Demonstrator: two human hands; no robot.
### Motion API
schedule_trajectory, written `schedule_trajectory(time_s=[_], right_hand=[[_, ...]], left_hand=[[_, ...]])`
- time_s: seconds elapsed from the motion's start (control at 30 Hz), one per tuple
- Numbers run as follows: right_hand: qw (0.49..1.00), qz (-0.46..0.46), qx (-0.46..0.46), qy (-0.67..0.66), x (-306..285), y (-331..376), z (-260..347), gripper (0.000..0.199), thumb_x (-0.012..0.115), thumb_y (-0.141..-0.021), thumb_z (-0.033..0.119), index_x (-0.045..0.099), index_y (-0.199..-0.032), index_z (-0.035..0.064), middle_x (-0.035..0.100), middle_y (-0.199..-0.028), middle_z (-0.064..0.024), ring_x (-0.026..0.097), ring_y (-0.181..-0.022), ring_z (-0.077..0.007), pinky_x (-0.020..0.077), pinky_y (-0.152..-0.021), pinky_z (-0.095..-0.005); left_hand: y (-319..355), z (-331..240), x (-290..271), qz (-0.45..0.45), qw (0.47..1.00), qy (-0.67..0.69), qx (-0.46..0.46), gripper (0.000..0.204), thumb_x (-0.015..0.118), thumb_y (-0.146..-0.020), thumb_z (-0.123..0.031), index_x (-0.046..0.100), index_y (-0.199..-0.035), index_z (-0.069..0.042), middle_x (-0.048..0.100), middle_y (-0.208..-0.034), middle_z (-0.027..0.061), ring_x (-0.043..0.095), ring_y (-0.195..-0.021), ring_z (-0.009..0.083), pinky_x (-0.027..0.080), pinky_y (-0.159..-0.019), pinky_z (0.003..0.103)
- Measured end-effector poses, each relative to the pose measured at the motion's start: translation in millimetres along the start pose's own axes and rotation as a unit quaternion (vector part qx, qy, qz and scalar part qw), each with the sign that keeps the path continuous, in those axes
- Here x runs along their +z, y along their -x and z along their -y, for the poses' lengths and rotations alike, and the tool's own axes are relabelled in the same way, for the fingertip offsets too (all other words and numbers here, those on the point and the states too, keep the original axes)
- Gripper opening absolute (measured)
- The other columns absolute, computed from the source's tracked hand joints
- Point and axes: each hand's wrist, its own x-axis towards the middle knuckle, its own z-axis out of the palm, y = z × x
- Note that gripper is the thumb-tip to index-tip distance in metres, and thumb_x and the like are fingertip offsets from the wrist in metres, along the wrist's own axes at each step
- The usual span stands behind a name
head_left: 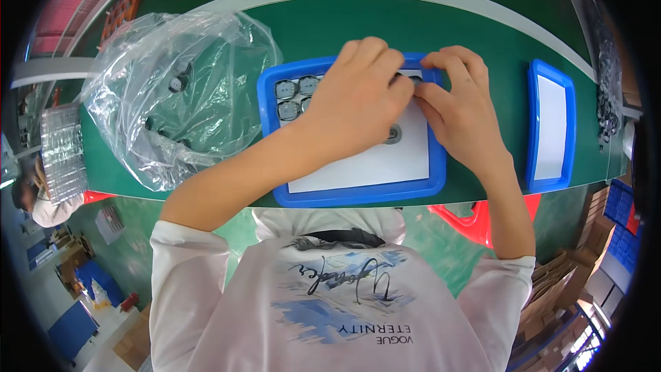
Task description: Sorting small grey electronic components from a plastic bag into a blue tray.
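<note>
1. green table (482, 34) carries a clear bag (227, 96) on the left and a side tray (571, 124) on the right.
2. between them, a blue tray (358, 197) holds dark parts (288, 110) grouped far left, plus a lone part (393, 134) right of centre.
3. left hand (361, 96) and right hand (463, 107) meet at its far right, fingers bent, barely parted by a dark piece (415, 78); whether either grips it, i cannot tell.

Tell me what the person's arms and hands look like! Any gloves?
No gloves: the left hand and right hand are bare, and no watch or bracelet shows. Loose, short, whitish sleeves end around the elbows, leaving the forearms uncovered.
</note>
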Motion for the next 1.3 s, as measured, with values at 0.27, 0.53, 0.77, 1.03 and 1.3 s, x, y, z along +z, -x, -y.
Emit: schedule_trajectory(time_s=[0.27, 0.53, 0.77, 1.03, 1.3], right_hand=[[1.0, -0.006, 0.006, -0.018, 2.0, -6.1, -7.3, 0.013, 0.077, -0.076, 0.002, 0.072, -0.088, 0.0054, 0.059, -0.132, -0.0101, 0.047, -0.128, -0.0353, 0.0462, -0.102, -0.045], [0.994, 0.036, 0.011, -0.101, -17.5, -8.0, 11.4, 0.029, 0.079, -0.075, 0.005, 0.071, -0.103, 0.0071, 0.061, -0.124, -0.0098, 0.056, -0.114, -0.033, 0.0506, -0.093, -0.0432], [0.967, 0.214, -0.021, -0.14, -10.3, -3.5, 40.2, 0.027, 0.078, -0.076, 0.004, 0.069, -0.102, 0.0037, 0.062, -0.109, -0.0117, 0.064, -0.088, -0.03, 0.0544, -0.079, -0.0416], [0.949, 0.105, 0.001, -0.297, -16.1, -33.4, 74.2, 0.024, 0.075, -0.077, -0.004, 0.068, -0.099, 0.0032, 0.062, -0.102, -0.0115, 0.067, -0.086, -0.0287, 0.0556, -0.07, -0.0398], [0.974, 0.064, -0.119, -0.181, 22.3, -17.0, 80.1, 0.022, 0.079, -0.07, 0.001, 0.072, -0.091, 0.0035, 0.066, -0.108, -0.0111, 0.062, -0.1, -0.0319, 0.0533, -0.082, -0.0419]], left_hand=[[-2.5, 2.2, 3.6, -0.025, 0.999, -0.044, -0.013, 0.019, 0.074, -0.068, -0.005, 0.07, -0.085, 0.001, 0.061, -0.116, 0.0176, 0.051, -0.117, 0.0376, 0.042, -0.098, 0.049], [26.3, 13.3, -54.2, -0.068, 0.996, -0.001, -0.066, 0.01, 0.075, -0.074, -0.006, 0.07, -0.083, -0.002, 0.065, -0.106, 0.014, 0.057, -0.106, 0.0356, 0.047, -0.09, 0.047], [142.0, 94.5, -143.9, -0.064, 0.913, -0.173, -0.363, 0.025, 0.075, -0.08, -0.008, 0.072, -0.104, -0.002, 0.07, -0.099, 0.0193, 0.064, -0.096, 0.0404, 0.05, -0.084, 0.046], [155.9, 103.9, -145.7, 0.02, 0.904, -0.1, -0.416, 0.036, 0.073, -0.082, -0.006, 0.067, -0.118, -0.004, 0.067, -0.107, 0.0179, 0.065, -0.099, 0.0361, 0.051, -0.087, 0.041], [113.1, 1.0, -87.8, 0.006, 0.989, 0.089, -0.12, 0.038, 0.068, -0.067, 0.004, 0.07, -0.104, -0.004, 0.063, -0.116, 0.0154, 0.059, -0.11, 0.0361, 0.05, -0.09, 0.045]])
